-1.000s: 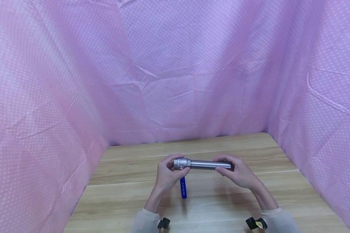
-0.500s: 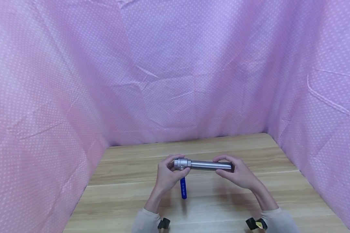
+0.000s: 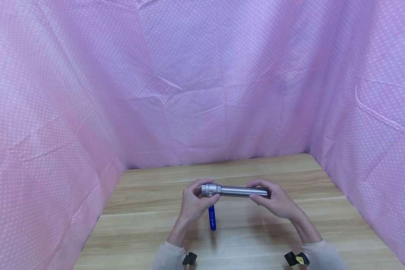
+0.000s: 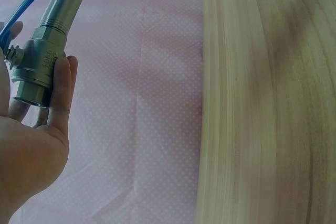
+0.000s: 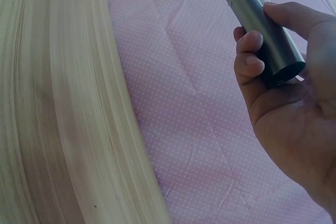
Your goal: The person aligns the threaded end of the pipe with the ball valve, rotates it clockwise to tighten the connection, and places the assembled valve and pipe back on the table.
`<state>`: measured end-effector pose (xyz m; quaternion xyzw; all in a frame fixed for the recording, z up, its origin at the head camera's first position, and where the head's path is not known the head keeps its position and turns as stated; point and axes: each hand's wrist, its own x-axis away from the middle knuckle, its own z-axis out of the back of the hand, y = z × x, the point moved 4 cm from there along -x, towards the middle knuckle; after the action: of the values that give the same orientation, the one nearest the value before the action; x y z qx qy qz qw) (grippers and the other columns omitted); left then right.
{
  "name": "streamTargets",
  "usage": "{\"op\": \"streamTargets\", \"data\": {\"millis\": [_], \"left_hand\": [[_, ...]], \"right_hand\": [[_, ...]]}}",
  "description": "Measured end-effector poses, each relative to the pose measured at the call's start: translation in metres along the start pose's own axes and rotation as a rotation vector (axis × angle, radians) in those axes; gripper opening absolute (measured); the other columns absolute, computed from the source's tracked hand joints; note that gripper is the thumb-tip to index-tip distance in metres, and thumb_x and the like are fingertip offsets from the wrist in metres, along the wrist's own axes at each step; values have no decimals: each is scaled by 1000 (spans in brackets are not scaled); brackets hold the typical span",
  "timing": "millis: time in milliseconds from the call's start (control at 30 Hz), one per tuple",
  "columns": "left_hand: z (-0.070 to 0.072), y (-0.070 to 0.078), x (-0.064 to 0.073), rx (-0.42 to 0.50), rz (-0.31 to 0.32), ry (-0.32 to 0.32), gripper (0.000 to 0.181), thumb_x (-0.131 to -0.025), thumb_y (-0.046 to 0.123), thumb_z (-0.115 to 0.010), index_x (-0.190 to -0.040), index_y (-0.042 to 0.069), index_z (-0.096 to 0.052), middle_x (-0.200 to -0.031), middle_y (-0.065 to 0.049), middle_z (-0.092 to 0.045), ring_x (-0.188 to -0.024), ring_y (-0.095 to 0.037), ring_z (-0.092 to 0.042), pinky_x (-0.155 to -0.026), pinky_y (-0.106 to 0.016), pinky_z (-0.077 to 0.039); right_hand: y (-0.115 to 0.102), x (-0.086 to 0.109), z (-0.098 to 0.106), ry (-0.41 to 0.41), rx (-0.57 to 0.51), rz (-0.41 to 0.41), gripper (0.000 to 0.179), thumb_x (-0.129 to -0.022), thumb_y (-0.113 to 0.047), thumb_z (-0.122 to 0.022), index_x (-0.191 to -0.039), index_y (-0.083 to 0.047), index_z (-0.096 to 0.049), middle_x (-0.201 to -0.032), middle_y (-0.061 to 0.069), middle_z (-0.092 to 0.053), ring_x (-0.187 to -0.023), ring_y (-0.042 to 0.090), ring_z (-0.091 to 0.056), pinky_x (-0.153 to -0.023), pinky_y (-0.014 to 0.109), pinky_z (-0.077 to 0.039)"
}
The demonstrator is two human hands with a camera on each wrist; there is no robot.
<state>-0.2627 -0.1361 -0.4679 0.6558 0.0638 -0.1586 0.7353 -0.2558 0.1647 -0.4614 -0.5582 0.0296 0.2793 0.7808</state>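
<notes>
A silver ball valve [image 3: 210, 188] with a blue lever handle [image 3: 212, 218] is joined to a plain metal pipe [image 3: 236, 191]. Both are held level above the table, and the lever points toward the person. My left hand [image 3: 194, 202] grips the valve body, thumb on the near side and fingers behind. Around the pipe's far right end, my right hand [image 3: 278, 199] curls its thumb and fingers. In the left wrist view, threads [image 4: 53, 24] show where the pipe meets the valve. The right wrist view shows the pipe's open end [image 5: 290, 72] near the palm.
A wood-grain table [image 3: 148, 217] lies beneath the hands. Pink dotted cloth [image 3: 202, 93] hangs behind it and along both sides. Black bands with small devices sit at the left cuff [image 3: 190, 258] and the right cuff [image 3: 296, 258].
Both hands keep their hold in the same place. The right thumb and the pipe shift only very slightly.
</notes>
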Motion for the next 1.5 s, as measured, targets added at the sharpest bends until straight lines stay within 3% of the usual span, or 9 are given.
{"op": "streamTargets", "data": {"millis": [267,367,567,833,1033,1200,1333,1500], "left_hand": [[0,1,0,8,-4,-4,51,-85,7,-94,-134,10,-79,-135,-20,-76,-104,-12,-81,-90,-26,-71],[0,1,0,8,-8,-5,50,-86,7,-94,-134,10,-79,-135,-20,-76,-105,-12,-81,-91,-26,-71],[-1,1,0,2,-17,-3,49,-86,7,-94,-133,9,-79,-134,-19,-76,-105,-12,-81,-90,-28,-71],[-1,0,0,9,-8,-2,50,-85,7,-94,-133,10,-80,-133,-19,-75,-104,-13,-81,-90,-28,-72],[-1,0,1,9,-6,-2,50,-86,7,-94,-133,9,-80,-133,-20,-75,-103,-12,-81,-88,-28,-72],[-2,0,1,17,-6,-4,49,-86,7,-94,-133,8,-80,-131,-21,-74,-102,-13,-81,-87,-28,-72],[-2,1,2,22,-1,-4,47,-87,7,-94,-132,8,-80,-130,-21,-74,-102,-13,-81,-86,-27,-72],[-2,1,2,16,-3,-2,48,-87,7,-94,-132,8,-80,-131,-21,-74,-102,-12,-81,-87,-27,-72]], "right_hand": [[0,-1,-1,-46,-30,32,24,-112,-3,-65,-134,-5,-72,-82,14,-67,-69,6,-60,-55,25,-53],[0,-2,-1,-53,-41,24,23,-112,-3,-64,-134,-6,-72,-81,11,-67,-68,4,-59,-53,24,-53],[3,0,0,-25,3,15,32,-102,-1,-79,-131,-13,-71,-99,-1,-75,-79,3,-67,-61,25,-57],[3,1,0,-13,2,18,28,-102,-3,-79,-128,-12,-71,-104,6,-76,-84,4,-67,-66,25,-58],[3,1,0,-20,-2,22,25,-105,-3,-75,-129,-9,-74,-95,8,-74,-79,5,-66,-64,26,-60],[4,0,0,-54,-23,20,21,-110,-3,-68,-129,-8,-75,-81,14,-68,-71,4,-61,-56,25,-54],[4,0,0,-71,-41,4,20,-112,-4,-64,-129,-7,-75,-77,11,-65,-66,3,-57,-51,25,-50],[4,1,1,-45,-8,-21,24,-107,-5,-74,-130,-12,-75,-87,-3,-72,-72,2,-64,-56,25,-55]]}}
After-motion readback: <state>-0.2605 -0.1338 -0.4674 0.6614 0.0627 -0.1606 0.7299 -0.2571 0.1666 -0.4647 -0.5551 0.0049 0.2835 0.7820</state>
